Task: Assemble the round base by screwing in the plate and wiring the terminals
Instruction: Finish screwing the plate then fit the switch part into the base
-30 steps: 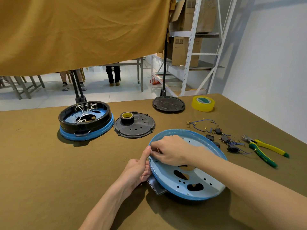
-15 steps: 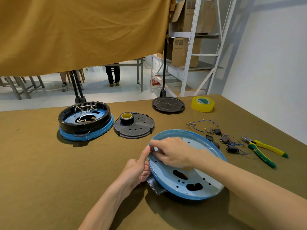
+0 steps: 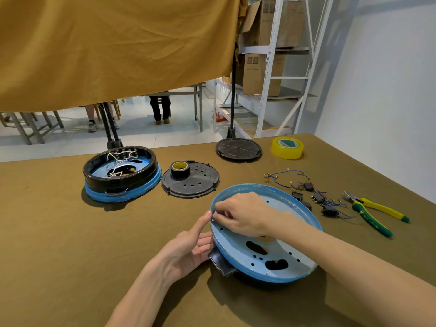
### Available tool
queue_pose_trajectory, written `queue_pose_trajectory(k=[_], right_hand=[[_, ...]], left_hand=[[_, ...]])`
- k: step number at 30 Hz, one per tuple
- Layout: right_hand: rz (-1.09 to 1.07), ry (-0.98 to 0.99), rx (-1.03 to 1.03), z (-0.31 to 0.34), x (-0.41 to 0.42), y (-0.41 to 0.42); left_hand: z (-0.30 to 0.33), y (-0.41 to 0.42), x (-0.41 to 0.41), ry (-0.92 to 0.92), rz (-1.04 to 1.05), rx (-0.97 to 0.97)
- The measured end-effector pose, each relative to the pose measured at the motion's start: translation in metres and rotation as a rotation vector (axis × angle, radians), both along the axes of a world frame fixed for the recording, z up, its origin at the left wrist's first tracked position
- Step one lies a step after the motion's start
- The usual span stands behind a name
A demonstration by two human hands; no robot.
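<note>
My left hand (image 3: 188, 249) steadies blue round base (image 3: 278, 256), thumb on rim as before; right hand (image 3: 240, 215) grip pinching film edge, barely shifted; plate screwing not begun

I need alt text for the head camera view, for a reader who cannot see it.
Two hands work at the left rim of a tilted blue round base: the right hand pinches the rim, the left hand steadies it. Pliers and wires lie right.
</note>
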State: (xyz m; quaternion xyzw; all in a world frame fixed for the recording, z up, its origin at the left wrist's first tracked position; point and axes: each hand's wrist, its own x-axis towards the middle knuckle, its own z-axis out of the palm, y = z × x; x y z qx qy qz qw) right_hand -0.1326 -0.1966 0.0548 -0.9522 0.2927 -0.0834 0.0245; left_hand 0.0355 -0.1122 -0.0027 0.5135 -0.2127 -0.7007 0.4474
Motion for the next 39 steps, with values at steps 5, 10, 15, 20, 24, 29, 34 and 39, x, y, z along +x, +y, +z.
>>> queue_pose_trajectory(k=[5,10,15,20,24,29,34,39], right_hand=[[-0.172,-0.174,0.112,-0.003,-0.021,-0.003],[-0.134,-0.228,0.165,-0.006,-0.027,0.007],[-0.058,-0.181,0.172,0.001,-0.011,0.005],[-0.046,0.024,0.035,0.003,0.003,0.005],[-0.106,-0.014,0.071,0.007,0.001,0.006],[-0.400,-0.459,0.002,0.013,-0.057,0.007],[-0.903,-0.455,-0.016,0.003,-0.132,0.011],[-0.917,-0.176,0.163,-0.020,-0.148,0.026]], left_hand=[[-0.003,-0.002,-0.011,-0.027,0.121,-0.010],[-0.015,-0.007,-0.008,0.003,0.138,-0.017],[-0.018,-0.004,-0.004,0.003,0.110,-0.029],[-0.010,0.000,-0.008,-0.016,0.082,-0.046],[-0.010,0.001,-0.009,-0.026,0.098,-0.063],[-0.009,-0.003,-0.015,-0.105,0.156,-0.049],[-0.006,0.000,-0.019,-0.154,0.227,-0.076],[-0.003,0.005,-0.022,-0.143,0.291,-0.093]])
